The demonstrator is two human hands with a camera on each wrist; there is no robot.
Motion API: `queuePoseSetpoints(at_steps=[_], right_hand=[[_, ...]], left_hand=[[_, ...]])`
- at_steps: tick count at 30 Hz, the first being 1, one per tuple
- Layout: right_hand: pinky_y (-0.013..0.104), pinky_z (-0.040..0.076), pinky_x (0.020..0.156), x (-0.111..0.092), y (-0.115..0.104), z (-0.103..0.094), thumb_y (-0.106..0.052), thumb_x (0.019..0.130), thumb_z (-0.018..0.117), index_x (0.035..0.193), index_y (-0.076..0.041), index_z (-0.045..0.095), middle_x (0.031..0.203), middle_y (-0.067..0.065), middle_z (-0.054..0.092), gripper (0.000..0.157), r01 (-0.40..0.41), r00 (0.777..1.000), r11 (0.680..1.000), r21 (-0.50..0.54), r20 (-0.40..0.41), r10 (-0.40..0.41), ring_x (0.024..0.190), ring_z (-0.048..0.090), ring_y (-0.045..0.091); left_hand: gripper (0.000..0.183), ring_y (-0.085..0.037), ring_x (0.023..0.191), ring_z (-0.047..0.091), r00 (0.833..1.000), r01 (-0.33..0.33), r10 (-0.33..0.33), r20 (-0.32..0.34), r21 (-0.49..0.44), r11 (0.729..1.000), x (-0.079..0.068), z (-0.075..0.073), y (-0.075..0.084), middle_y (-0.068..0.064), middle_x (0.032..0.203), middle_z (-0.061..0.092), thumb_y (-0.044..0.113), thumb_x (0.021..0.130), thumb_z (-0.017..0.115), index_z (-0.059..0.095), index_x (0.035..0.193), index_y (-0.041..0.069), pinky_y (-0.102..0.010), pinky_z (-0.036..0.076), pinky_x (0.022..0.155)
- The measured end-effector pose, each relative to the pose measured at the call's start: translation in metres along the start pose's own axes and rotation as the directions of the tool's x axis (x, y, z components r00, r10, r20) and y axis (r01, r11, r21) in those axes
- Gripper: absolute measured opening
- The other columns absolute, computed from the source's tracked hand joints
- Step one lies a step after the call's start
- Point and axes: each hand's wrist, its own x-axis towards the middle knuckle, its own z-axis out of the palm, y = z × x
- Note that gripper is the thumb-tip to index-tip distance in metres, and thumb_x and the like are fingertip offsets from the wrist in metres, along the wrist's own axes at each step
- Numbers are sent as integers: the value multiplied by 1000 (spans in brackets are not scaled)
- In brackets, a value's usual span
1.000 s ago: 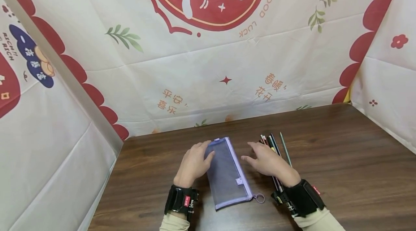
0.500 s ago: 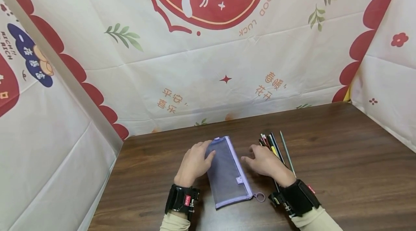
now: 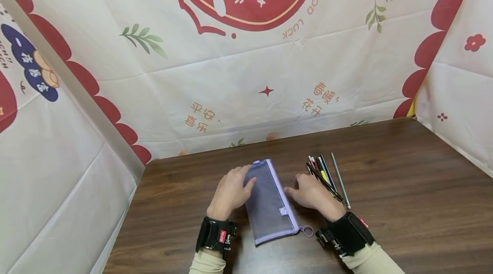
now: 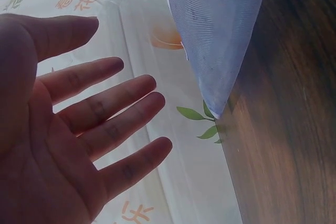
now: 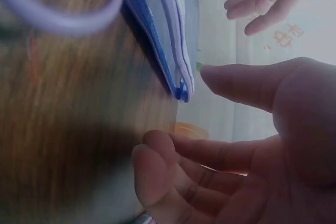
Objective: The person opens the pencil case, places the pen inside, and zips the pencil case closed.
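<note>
Both sets of fingers are free: in the left wrist view the left hand's fingers (image 4: 113, 100) are straight and well spread, while the right hand's fingers (image 5: 152, 177) curl loosely inward with the thumb standing apart, and neither has hold of anything. The left hand (image 3: 230, 195) hovers by the left edge of a purple mesh pouch (image 3: 267, 205), which lies flat and slantwise between the hands, seemingly resting on its own weight and so needing no grip. Its zip edge and pull ring (image 3: 307, 231) face the right hand (image 3: 313, 192), perhaps simply how it was laid down. Just beyond that hand lies a bundle of pens (image 3: 326, 168); whether it touches them I cannot tell. Dark pens (image 3: 325, 183) cross on top, presumably propped by the barrels beneath. A green pencil (image 3: 340, 180) lies outermost on the brown desk (image 3: 404, 171).
</note>
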Motion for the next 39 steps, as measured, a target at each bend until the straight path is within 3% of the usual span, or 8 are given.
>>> queuePoseSetpoints(at_steps=[25,39], right_hand=[[34,44,54,1,-6,11,-33,82,67,79,-4,59,71,5,58,30,-31,999,999,-7,16,31,61,52,17],[27,35,47,-2,-14,16,-29,81,70,65,-10,51,59,1,50,31,-30,1000,999,33,11,29,52,47,14]], left_hand=[[48,-29,120,51,1000,13,-13,17,-10,1000,0,2,1,-16,131,58,32,94,54,53,133,6,-48,45,97],[46,-31,116,54,1000,-22,22,10,-2,1000,1,2,3,-18,129,59,30,93,54,54,131,5,-48,47,94]])
